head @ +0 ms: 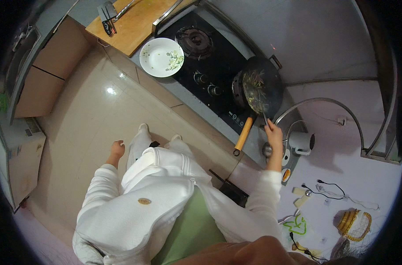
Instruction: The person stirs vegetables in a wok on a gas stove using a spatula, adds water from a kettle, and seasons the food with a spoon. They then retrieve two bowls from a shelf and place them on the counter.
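My right hand (pixel 274 132) grips the handle of a cooking utensil (pixel 265 116), whose working end is down among the food in a dark wok (pixel 273 86). Greenish and yellowish chopped food (pixel 254 87) lies along one side of the wok. The wok sits on the right burner of a black gas cooktop (pixel 221 66), and its wooden handle (pixel 244 134) sticks out over the counter edge. Away from the counter, my left hand (pixel 118 148) hangs over the floor, fingers loosely curled, holding nothing visible. A white plate with a green floral print (pixel 158 58) rests left of the cooktop.
A wooden cutting board (pixel 136 28) bears a cleaver (pixel 107 13) and other utensils. The left burner (pixel 194 39) has no pan. Beyond my right hand stand a grey pot (pixel 297 141) and small dishes. A black bin or dustpan (pixel 233 191) is beside the cabinet.
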